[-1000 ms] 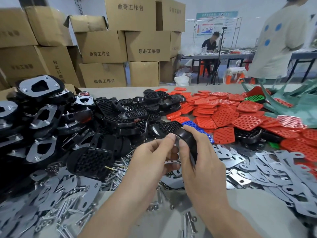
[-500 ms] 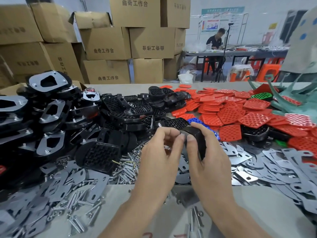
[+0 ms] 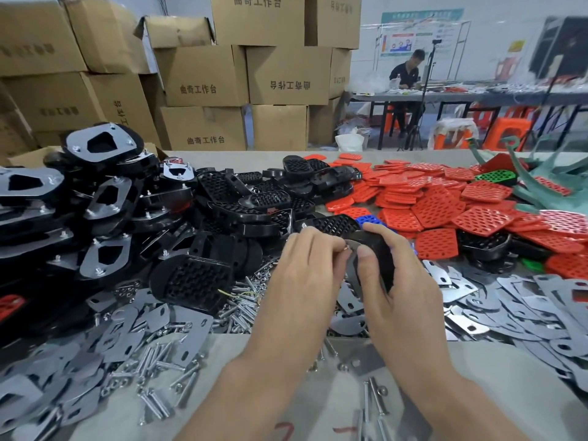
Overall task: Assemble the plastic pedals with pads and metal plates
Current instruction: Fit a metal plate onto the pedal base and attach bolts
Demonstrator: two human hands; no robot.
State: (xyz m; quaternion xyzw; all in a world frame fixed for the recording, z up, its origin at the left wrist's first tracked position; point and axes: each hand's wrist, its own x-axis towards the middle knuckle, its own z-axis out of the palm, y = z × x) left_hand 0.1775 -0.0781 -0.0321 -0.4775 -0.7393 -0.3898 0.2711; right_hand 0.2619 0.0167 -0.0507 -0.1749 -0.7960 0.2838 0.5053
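Cardboard boxes (image 3: 203, 74) stacked far behind the grey table (image 3: 286, 393). Centre: my right hand (image 3: 407, 288) grips a black pedal (image 3: 380, 253), thumb on its metal plate (image 3: 352, 272). My left hand (image 3: 305, 272) pinches the plate's top edge. Red pads (image 3: 436, 205) heaped far right.

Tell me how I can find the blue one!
Look at the big heap of red pads on the right of the table. At its near left edge, just beyond the right hand, lies the blue pad. It is the only blue piece there.
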